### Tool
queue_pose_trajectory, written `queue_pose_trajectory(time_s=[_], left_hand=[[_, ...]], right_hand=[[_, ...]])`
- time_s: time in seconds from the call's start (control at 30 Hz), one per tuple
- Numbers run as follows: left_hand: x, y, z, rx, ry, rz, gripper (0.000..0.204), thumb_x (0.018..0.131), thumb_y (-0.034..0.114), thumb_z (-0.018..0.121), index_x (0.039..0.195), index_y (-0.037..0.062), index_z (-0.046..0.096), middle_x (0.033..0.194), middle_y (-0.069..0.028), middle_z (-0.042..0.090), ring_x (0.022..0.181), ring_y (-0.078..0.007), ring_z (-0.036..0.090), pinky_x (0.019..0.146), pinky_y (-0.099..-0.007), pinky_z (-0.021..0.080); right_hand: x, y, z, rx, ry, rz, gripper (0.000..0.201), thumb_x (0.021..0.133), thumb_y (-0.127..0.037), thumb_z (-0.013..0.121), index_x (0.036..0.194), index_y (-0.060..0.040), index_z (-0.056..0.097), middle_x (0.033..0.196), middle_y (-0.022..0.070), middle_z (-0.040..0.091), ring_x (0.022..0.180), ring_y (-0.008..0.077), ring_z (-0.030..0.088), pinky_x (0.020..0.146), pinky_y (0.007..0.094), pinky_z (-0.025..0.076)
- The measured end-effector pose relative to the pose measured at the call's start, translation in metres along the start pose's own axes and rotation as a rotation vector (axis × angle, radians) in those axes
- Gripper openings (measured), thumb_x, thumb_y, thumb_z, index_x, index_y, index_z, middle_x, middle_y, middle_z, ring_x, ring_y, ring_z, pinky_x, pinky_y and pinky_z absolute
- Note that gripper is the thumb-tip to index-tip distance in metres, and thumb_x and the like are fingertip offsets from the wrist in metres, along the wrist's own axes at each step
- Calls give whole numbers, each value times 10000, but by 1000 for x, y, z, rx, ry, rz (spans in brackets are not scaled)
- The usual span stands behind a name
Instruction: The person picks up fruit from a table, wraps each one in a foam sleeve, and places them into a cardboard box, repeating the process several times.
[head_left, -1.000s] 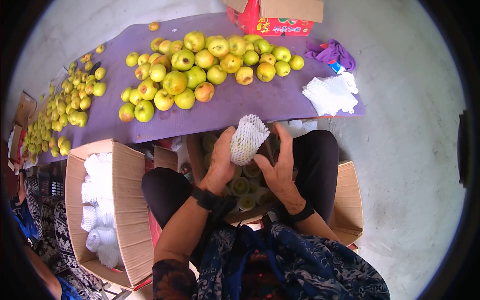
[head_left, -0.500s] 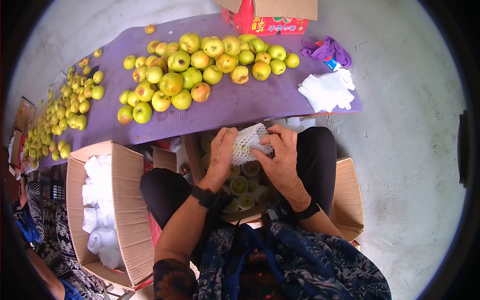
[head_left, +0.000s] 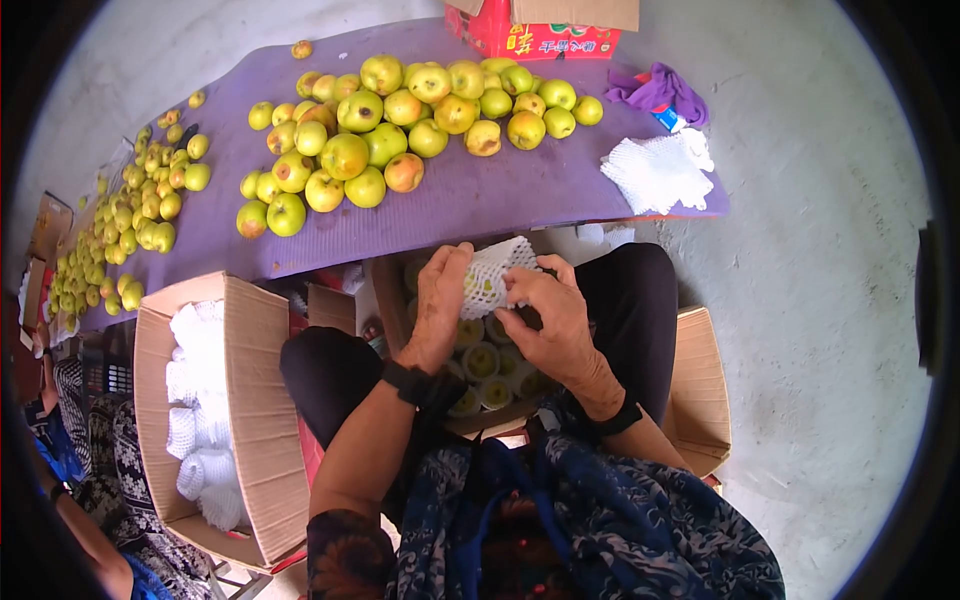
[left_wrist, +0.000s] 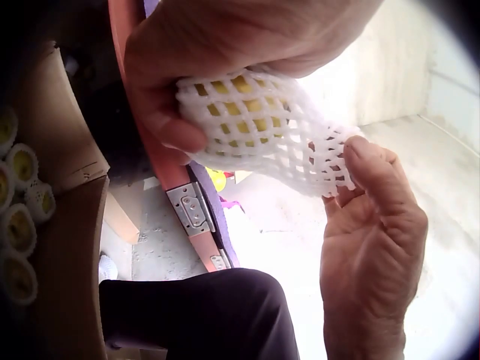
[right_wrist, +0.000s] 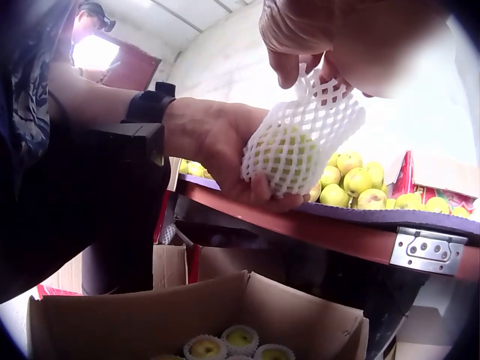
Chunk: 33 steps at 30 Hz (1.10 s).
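A yellow-green apple sits inside a white foam net sleeve. My left hand grips the netted apple from the side, fingers curled under it in the right wrist view. With thumb and fingertips, my right hand pinches the loose end of the net, which stretches out past the apple. Below both hands, between the knees, stands a cardboard box with several netted apples in it.
A purple-covered table bears a pile of bare apples, flat foam nets, a purple cloth and a red carton. To the left, a box holds foam nets. Another person sits at far left.
The right hand, spread beside the net a second ago, has closed on the net's open end. The netted apple has tipped from upright toward the right hand.
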<state>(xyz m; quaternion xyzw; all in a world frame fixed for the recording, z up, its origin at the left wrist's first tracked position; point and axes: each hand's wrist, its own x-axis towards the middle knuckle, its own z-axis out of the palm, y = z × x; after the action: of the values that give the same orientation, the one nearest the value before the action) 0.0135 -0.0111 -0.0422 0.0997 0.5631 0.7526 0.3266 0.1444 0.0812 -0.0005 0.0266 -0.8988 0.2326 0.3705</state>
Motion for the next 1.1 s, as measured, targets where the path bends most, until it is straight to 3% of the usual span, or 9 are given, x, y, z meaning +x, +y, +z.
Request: queue_pose_trajectory(time_s=[0.03,0.1,0.23,0.43,0.53,0.6,0.7,0.9,1.1], left_hand=[[0,0,0,13,9,2,281,912,285,540,829,19,578,717,-3,546,636,-76,488,573,-247,400],[2,-4,-1,17,17,24,285,912,288,540,827,18,577,715,-4,545,639,-76,487,577,-247,401],[5,-8,-3,31,33,47,294,909,293,546,817,15,574,712,-5,545,647,-77,482,596,-249,406],[3,-9,1,47,52,56,300,901,294,564,825,6,588,724,-13,561,662,-87,497,622,-256,418],[7,-17,-2,69,31,81,313,900,304,568,831,0,596,727,-18,567,672,-89,499,628,-258,419],[8,-19,-3,94,36,76,323,900,311,567,838,-4,598,729,-22,571,679,-94,500,635,-262,421],[6,-17,-3,137,50,68,342,899,325,564,855,-12,603,733,-34,576,698,-107,503,653,-271,425],[7,-20,-4,226,64,106,363,895,338,557,880,-22,607,743,-63,586,724,-141,516,688,-294,431],[10,-23,-6,149,68,79,379,922,365,530,912,-6,609,795,-65,603,746,-143,531,699,-288,437]], right_hand=[[-2,-1,3,0,0,1,361,631,-57,778,926,-46,571,924,95,606,898,293,582,881,424,420],[-6,-5,11,165,108,455,523,615,-101,818,1058,-36,549,949,125,596,948,302,572,868,388,443],[-3,-11,12,290,113,702,659,582,-133,848,1147,-44,521,973,144,583,965,304,551,845,359,457],[-10,4,20,18,27,557,462,602,-176,829,984,-56,598,862,107,598,894,307,535,819,397,442],[-8,10,20,-54,18,375,330,613,-146,794,870,-54,608,814,84,595,840,307,543,813,409,434],[-3,7,17,-174,39,73,250,636,-89,743,838,-54,599,823,78,593,775,294,552,843,405,428],[-1,3,15,-246,-12,-61,208,671,-64,698,854,-41,602,887,96,595,752,274,573,814,389,466],[-8,4,21,-137,-71,23,301,726,-47,651,1022,-20,597,1120,137,559,827,290,630,695,363,533],[-5,-4,15,-109,-218,25,523,682,-115,735,1160,-21,544,1224,201,514,880,350,636,729,386,546]])
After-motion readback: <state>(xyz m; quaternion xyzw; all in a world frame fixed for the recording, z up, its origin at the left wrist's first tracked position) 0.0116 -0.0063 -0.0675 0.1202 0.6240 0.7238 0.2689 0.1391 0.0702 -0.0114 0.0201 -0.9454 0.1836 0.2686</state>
